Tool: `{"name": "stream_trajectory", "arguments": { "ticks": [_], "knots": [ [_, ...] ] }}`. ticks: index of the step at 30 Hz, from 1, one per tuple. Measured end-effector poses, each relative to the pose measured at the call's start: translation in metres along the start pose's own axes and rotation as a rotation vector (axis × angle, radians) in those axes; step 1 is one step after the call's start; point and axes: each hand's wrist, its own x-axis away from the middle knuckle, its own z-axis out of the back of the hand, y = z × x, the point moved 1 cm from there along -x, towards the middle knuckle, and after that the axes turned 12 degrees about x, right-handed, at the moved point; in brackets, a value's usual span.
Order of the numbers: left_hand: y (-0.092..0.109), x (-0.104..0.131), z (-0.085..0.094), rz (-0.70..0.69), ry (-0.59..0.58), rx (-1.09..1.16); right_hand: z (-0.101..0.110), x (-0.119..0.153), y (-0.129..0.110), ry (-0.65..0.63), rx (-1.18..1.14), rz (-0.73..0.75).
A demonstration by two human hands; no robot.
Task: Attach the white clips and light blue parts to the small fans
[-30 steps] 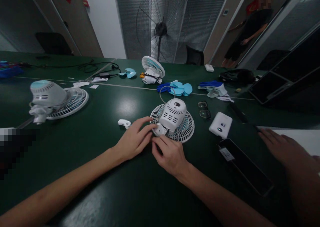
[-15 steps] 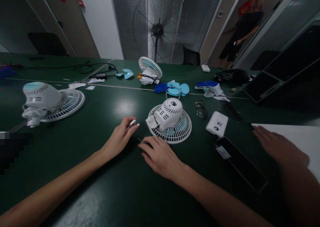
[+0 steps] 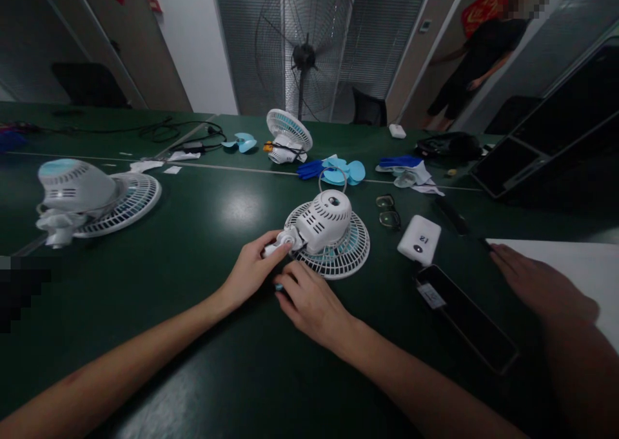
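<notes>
A white desk fan (image 3: 323,223) lies face down on its round grille, with its motor housing up. My left hand (image 3: 254,262) is closed on a white plastic fan part (image 3: 289,236), held against the joint at the housing's left side. Just below that joint, my right hand (image 3: 309,294) is closed around a small screwdriver (image 3: 279,287). Only the screwdriver's teal end shows; the fingers cover the rest.
Another face-down fan (image 3: 77,191) lies at left, and a small fan (image 3: 290,136) stands behind. Light blue blades (image 3: 343,171), glasses (image 3: 388,211), a white device (image 3: 420,240) and a black phone-like slab (image 3: 467,316) lie around. Another person's hand (image 3: 544,281) rests at right.
My left hand has moved right and brought the white part up to the fan's joint. The thin shaft at my right fingertips no longer shows; a teal end does.
</notes>
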Motion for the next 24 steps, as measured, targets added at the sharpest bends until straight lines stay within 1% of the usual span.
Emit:
{"name": "stream_trajectory", "arguments": {
  "ticks": [3,5,7,10,11,12,14,17,20,22,24],
  "knots": [
    [-0.005,0.003,-0.006,-0.014,0.088,0.086,0.001,-0.001,0.000,0.011,-0.023,0.001],
    [-0.007,0.008,-0.009,-0.008,0.104,0.158,0.002,-0.001,0.001,0.053,-0.066,0.006],
    [-0.007,0.012,-0.010,0.025,0.099,0.225,0.005,0.000,0.003,0.157,-0.139,-0.029],
    [-0.006,0.014,-0.010,0.095,0.114,0.300,0.010,0.002,0.007,0.378,-0.247,-0.157],
    [-0.005,0.013,-0.010,0.110,0.120,0.317,0.012,0.002,0.009,0.434,-0.269,-0.199],
    [-0.005,0.013,-0.010,0.118,0.126,0.324,0.013,0.003,0.011,0.472,-0.283,-0.234],
    [-0.005,0.011,-0.010,0.112,0.130,0.315,0.015,0.004,0.012,0.505,-0.293,-0.274],
    [-0.007,0.012,-0.009,0.082,0.088,0.305,0.015,0.004,0.012,0.497,-0.291,-0.289],
    [-0.007,0.014,-0.006,0.044,-0.018,0.336,0.015,0.004,0.012,0.510,-0.295,-0.320],
    [-0.006,0.015,-0.005,0.029,-0.068,0.345,0.016,0.005,0.012,0.553,-0.302,-0.355],
    [-0.003,0.016,-0.005,0.030,-0.092,0.337,0.017,0.005,0.014,0.634,-0.308,-0.390]
  ]
}}
